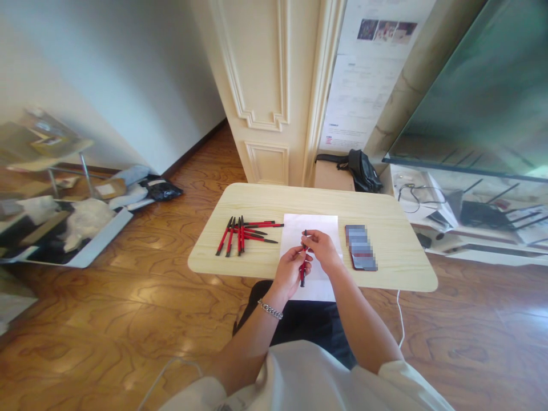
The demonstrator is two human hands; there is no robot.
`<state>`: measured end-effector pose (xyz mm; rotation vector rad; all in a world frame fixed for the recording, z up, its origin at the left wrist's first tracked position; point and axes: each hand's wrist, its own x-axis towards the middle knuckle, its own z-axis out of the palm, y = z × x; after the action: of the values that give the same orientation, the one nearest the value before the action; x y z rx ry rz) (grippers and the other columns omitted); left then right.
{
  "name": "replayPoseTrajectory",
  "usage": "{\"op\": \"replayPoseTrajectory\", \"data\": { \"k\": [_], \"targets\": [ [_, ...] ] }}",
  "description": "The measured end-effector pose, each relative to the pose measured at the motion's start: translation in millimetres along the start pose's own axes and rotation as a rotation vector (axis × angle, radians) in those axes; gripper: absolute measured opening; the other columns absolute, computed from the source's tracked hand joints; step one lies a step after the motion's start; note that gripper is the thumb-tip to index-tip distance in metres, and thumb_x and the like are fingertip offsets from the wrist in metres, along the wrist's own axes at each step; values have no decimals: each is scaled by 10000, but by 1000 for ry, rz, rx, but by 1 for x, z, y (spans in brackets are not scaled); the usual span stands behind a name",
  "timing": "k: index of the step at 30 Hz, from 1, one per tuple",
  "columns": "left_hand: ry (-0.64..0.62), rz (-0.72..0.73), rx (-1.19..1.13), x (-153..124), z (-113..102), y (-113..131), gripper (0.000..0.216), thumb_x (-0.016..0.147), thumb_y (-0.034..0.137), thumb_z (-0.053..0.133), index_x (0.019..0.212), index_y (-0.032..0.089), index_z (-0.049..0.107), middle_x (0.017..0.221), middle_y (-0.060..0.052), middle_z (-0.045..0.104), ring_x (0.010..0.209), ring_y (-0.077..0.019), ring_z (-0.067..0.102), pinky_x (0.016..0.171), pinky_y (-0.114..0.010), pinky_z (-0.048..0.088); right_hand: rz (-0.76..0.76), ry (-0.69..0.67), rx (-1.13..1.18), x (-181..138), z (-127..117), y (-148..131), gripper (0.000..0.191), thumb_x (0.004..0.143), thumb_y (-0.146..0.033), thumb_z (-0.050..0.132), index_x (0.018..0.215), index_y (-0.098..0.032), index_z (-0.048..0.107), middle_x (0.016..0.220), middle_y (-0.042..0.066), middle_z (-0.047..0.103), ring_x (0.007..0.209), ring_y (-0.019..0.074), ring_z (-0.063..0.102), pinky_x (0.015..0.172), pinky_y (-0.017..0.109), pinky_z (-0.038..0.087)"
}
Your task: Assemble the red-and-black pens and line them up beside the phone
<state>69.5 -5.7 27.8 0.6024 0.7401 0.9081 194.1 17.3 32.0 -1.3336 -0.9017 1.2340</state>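
At far left, on the wooden floor [141,274], an open white box [103,240] holds a crumpled plastic bag [88,221], and a black bag [165,187] lies behind it. Next comes the pale tabletop [396,245], with rounded corners. Toward its left edge sits a loose pile of red and black pens [230,237]; some point roughly from the near edge to the far edge, while others lie crosswise, their ends reaching toward the middle. A panelled door [265,91] rises beyond the far edge. Right of the pile, a white sheet of paper [310,224] runs from near the far edge to past the near edge, overhanging it. The left hand [293,268], with a chain bracelet [270,309] at its wrist, has thumb and fingers closed around the middle of one red and black pen [302,279]. This pen is over the paper, its lower end toward the near edge; whether it touches the sheet cannot be told. The right hand [321,246] pinches the pen's upper end with its fingertips. Farther right, a phone [362,246], its screen blurred out, lies beside the paper. A white cable [401,319] hangs below the near edge by the right corner.
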Motion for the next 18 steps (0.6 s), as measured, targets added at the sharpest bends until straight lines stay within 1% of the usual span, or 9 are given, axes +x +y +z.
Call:
{"op": "replayPoseTrajectory", "data": {
  "k": [3, 7, 9, 13, 18],
  "targets": [
    [3, -5, 5, -1, 0, 1, 348, 741, 315, 719, 1004, 134, 581, 716, -31, 594, 525, -84, 523, 510, -225, 389, 29, -18, 9, 0, -1, -6, 371, 722, -404, 658, 1010, -170, 646, 834, 55, 693, 670, 134, 591, 633, 272, 419],
    [16, -10, 22, -2, 2, 2, 448, 728, 319, 728, 1113, 137, 591, 704, -24, 590, 507, -78, 507, 495, -222, 372, 66, -7, 10, 1, -5, -14, 381, 719, -424, 651, 1020, -191, 654, 904, 67, 708, 693, 134, 611, 656, 275, 423],
    [20, -19, 39, -3, 2, 3, 474, 724, 329, 730, 1139, 142, 598, 698, -21, 586, 502, -74, 501, 486, -216, 364, 72, 8, 19, 3, -6, -17, 403, 704, -434, 668, 1023, -189, 660, 904, 75, 710, 700, 138, 617, 660, 273, 431],
    [6, -16, 67, -6, 1, 4, 452, 737, 345, 715, 1134, 155, 607, 693, -15, 582, 490, -70, 492, 468, -206, 353, 72, 35, 60, 11, -9, -21, 440, 663, -428, 718, 1017, -170, 670, 870, 88, 710, 706, 146, 619, 638, 259, 444],
    [-6, -26, 70, -9, -4, 5, 441, 754, 354, 699, 1140, 164, 600, 693, -12, 578, 488, -69, 488, 464, -202, 352, 46, 44, 131, 30, -13, -26, 428, 636, -392, 750, 999, -175, 680, 852, 61, 693, 676, 122, 606, 623, 243, 454]
  ]
}}
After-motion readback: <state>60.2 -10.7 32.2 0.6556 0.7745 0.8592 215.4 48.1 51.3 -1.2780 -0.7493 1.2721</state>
